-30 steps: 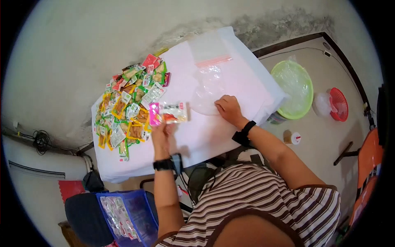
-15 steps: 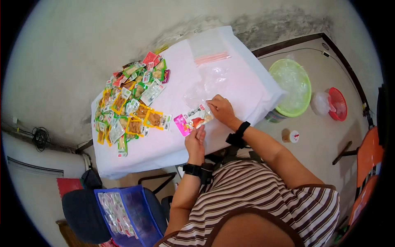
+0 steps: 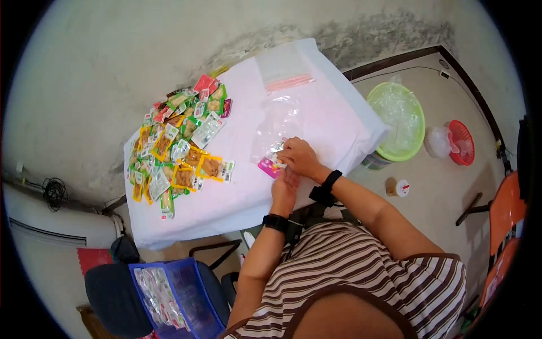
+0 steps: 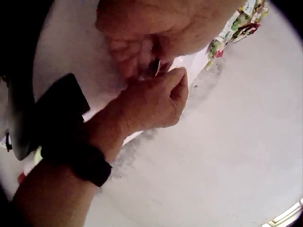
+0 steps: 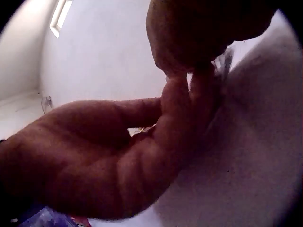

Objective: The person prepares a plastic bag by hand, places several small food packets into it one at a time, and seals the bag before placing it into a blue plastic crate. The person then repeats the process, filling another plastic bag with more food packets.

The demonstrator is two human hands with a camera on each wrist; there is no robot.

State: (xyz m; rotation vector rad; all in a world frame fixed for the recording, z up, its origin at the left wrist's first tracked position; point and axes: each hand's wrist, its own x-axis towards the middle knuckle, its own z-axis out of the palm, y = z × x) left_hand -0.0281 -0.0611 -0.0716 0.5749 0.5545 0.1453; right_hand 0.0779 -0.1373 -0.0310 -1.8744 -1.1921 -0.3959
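Observation:
A clear plastic bag lies flat on the white-covered table, its near end under the hands. My left hand holds a pink-and-white snack packet at that end of the bag. Most of the packet is hidden by the bag and fingers; its pink end sticks out toward me. With curled fingers my right hand pinches the bag's near edge, close over the left fingertips. In the left wrist view the right hand shows a bent thumb and fingers beside the left hand.
A heap of snack packets covers the table's left side. Flat zip bags lie at the back. On the floor to the right stand a green-rimmed bucket, a red basket and a cup. A blue crate sits on a chair.
My left hand has carried the pink-and-white packet rightward from beside the heap to the bag's near end, where it is now partly covered. The right hand has shifted slightly down and left.

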